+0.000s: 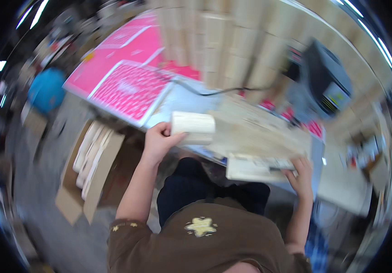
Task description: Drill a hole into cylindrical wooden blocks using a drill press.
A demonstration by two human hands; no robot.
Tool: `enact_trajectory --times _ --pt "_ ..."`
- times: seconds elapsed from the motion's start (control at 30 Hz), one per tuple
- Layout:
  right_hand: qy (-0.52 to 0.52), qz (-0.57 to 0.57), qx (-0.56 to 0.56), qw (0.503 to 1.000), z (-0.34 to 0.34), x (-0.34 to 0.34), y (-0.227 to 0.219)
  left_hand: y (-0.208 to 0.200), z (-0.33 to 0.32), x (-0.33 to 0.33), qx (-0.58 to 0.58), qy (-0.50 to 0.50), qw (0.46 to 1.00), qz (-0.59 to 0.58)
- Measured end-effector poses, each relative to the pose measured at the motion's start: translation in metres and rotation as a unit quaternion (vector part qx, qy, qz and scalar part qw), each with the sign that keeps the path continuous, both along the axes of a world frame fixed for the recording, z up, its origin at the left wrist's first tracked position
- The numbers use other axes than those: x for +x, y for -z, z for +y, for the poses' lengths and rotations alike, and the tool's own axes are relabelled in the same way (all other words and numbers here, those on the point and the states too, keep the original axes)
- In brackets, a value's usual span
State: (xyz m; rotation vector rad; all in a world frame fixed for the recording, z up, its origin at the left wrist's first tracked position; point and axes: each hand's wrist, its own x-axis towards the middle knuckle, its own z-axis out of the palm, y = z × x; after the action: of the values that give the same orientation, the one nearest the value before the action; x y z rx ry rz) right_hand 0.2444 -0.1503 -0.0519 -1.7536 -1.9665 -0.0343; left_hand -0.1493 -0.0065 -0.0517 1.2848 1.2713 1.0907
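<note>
My left hand [157, 140] is closed on a cream-coloured block [193, 125], thumb along its near side. The block is held above the near part of the table, and its rounded edge faces right. At the table's near edge, a long flat cream piece [248, 167] lies in front of my right hand [301, 175]. Those fingers are closed at the right end of this piece, where a thin grey strip [279, 167] shows beside them. Blur hides whether they grip the strip or the piece.
A pale board [259, 132] covers the table's middle. Left of it are pink printed sheets [125, 88]. Tall stacks of pale blocks [223, 41] line the back, beside a grey machine [325, 79] with a black cable. An open cardboard box [107, 182] holds pale pieces at lower left.
</note>
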Motion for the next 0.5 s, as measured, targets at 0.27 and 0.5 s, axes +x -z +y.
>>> enact_trajectory --times 0.27,0.5 --pt "-0.040 -0.001 -0.083 0.996 -0.030 -0.044 -0.030 0.018 -0.049 -0.167 0.047 -0.388 0.919 0.052" --pt "-0.055 -0.019 -0.066 0.996 -0.002 -0.036 -0.026 0.104 -0.124 -0.386 0.045 -0.674 0.735 0.053"
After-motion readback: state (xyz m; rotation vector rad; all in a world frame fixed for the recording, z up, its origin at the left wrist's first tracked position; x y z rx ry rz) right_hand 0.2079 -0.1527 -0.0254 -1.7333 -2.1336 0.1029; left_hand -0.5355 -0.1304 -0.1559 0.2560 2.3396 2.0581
